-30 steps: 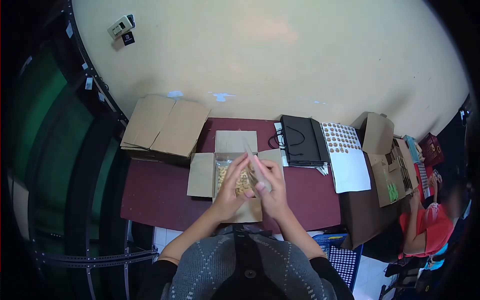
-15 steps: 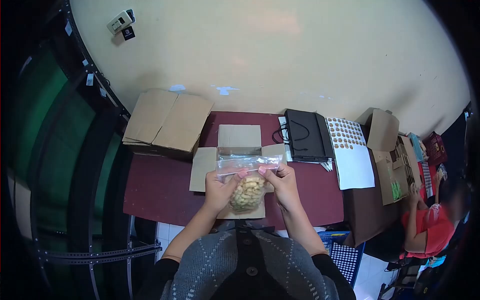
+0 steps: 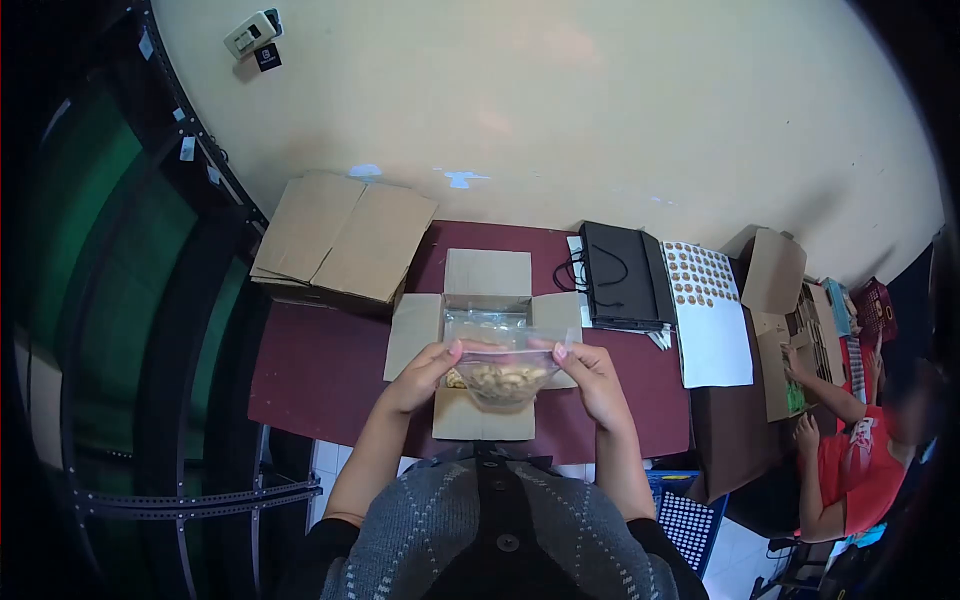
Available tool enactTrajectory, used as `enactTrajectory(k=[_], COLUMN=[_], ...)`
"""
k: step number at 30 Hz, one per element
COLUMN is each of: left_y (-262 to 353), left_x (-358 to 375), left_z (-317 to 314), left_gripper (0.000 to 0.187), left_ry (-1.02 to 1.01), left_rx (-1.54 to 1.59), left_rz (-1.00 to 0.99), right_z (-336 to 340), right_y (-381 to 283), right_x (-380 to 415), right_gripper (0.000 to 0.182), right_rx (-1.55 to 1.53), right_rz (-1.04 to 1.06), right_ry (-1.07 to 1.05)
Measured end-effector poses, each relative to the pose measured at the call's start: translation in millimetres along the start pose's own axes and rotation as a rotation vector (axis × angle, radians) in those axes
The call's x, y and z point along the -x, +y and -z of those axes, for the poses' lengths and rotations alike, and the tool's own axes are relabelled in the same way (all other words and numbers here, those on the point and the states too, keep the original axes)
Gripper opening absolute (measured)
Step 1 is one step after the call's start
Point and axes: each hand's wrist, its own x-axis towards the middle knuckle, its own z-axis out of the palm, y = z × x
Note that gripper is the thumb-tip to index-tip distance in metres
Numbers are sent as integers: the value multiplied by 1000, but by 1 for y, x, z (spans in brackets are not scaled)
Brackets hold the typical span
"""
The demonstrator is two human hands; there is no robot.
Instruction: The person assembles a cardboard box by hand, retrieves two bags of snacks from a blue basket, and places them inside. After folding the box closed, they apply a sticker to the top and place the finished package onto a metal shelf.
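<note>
Between my two hands is a clear zip bag (image 3: 505,385) with pale, nut-like pieces gathered at its bottom. My left hand (image 3: 422,375) pinches its left upper edge, thumb on the near side. At the opposite edge, my right hand (image 3: 592,378) grips the bag the same way. Behind and below it stands an open cardboard box (image 3: 487,273) with its flaps folded out. Clear plastic shows inside the box at the back; the bag hides much of the interior.
Folded cardboard boxes (image 3: 345,235) are stacked at the table's back left. Black paper bags (image 3: 628,275) and a sheet of round stickers (image 3: 712,330) lie to the right. Farther right, a person in red (image 3: 850,470) handles another open box (image 3: 775,350). A blue crate (image 3: 690,525) stands below.
My hands have moved apart along the bag's top, and the bag has tilted, its contents spreading sideways. The person at right has reached a hand into their box.
</note>
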Motion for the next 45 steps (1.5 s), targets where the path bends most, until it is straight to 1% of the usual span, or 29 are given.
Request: enactTrajectory(k=[2,3,4,5,7,9,12,13,14,16,17,18,19,20,22,23,25,27,29,30,32,33,35,36,38,39,42,43,45], left_y=[-5,-6,-7,-19,-19,-23,-19,-17,-20,-26,-26,-33,-49,-63,-84,-88,-84,-106,-108,-125,-172,-168,-145,-138,-150,-151,-159,-163,-176], left_x=[-3,-5,-5,-7,-1,-1,-6,-7,-8,-9,-6,-3,2,3,0,2,-3,-17,-25,-29,-42,-41,-37,-38,-36,-35,-36,-38,-43], left_z=[1,-6,-11,-4,-20,-34,-44,-47,-45,-38,-36,-32,-25,-16,8,17,30,44,46,58,89,83,65,62,63,58,46,46,51], left_gripper=[49,55,67,100,109,127,120,103,103,82,68,68,61,56,48,48,45,46,54,54,63,63,71,76,75,73,68,67,63], left_ry=[-35,57,149,87,22,-71,-115,-71,-70,-5,83,86,224,352,482,481,457,529,653,653,629,620,605,587,558,508,444,388,309], left_rx=[-33,-131,-229,-281,-354,-526,-681,-643,-641,-877,-789,-790,-462,-131,238,238,300,147,14,13,-333,-333,-1002,-1340,-1368,-1482,-1620,-1628,-1608], left_rz=[48,-15,-78,-71,-106,-162,-209,-240,-241,-345,-347,-348,-251,-151,-103,-104,145,83,57,55,-11,-10,177,265,145,173,227,195,64], right_z=[5,7,7,11,20,22,23,27,30,24,25,27,38,42,48,50,43,36,30,30,32,29,18,12,2,0,-6,-9,-12], right_y=[4,5,1,4,21,25,33,42,47,38,37,37,46,58,82,100,111,120,127,136,159,169,180,180,182,186,204,209,214], right_x=[-3,-5,-7,-11,-24,-25,-30,-33,-35,-37,-36,-36,-37,-41,-50,-53,-55,-64,-75,-86,-108,-111,-117,-117,-109,-106,-104,-104,-105], right_gripper=[34,36,34,34,31,32,35,35,36,35,35,35,34,34,34,27,15,11,9,9,18,18,35,35,54,59,55,54,54], right_rx=[24,48,-16,-113,-294,-280,-285,-330,-374,-440,-587,-730,-724,-724,165,413,52,-126,108,107,260,260,884,884,954,1173,1404,1371,1383], right_rz=[4,11,-18,72,181,168,123,102,79,107,124,140,140,140,30,126,3,-70,-74,-72,-79,-79,26,35,303,281,391,287,273], right_ry=[111,224,345,431,647,694,750,740,730,719,593,463,284,284,389,350,205,166,307,306,197,206,320,330,434,351,227,173,179])
